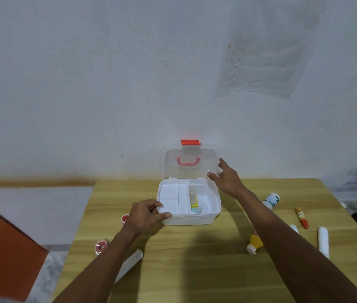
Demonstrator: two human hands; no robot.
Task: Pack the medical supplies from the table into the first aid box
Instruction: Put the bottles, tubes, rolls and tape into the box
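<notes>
A white first aid box (206, 217) stands open on the wooden table (195, 259), its clear lid (190, 154) with a red handle upright against the wall. A white tray fills its left side, and some packets stand in the middle. My left hand (144, 215) grips the box's front left corner. My right hand (228, 178) is at the lid's right edge, fingers spread and touching it. On the right lie a white bottle (271, 200), an orange tube (301, 217), a yellow bottle (254, 242) and a white gauze roll (323, 241).
Two red-and-white tape rolls (101, 247) (124, 218) lie left of the box. A long white packet (129, 263) sits partly under my left forearm. A white wall rises right behind the table. An orange surface (4, 241) lies lower left, beyond the table's edge.
</notes>
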